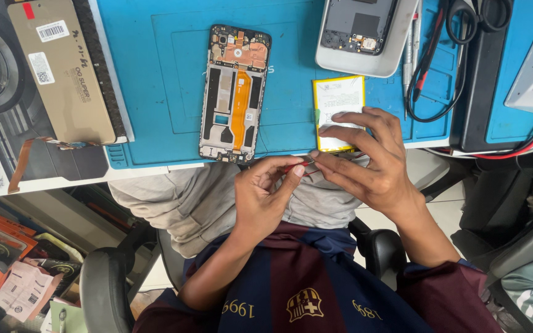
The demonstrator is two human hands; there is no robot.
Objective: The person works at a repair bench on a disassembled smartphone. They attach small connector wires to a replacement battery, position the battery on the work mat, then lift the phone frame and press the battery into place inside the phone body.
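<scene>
My left hand and my right hand meet just below the table's front edge, both pinching a small thin strip with a red tab between their fingertips. Behind my right hand's fingers a white phone battery with a yellow border lies on the blue work mat. To the left of it an opened phone frame lies flat, showing an orange flex cable and bare metal parts.
A second opened device in a white shell lies at the mat's far edge. Black and red probe leads curl at the right. A tan flat box sits on the left. Chair armrests flank my lap; packets lie on the floor at left.
</scene>
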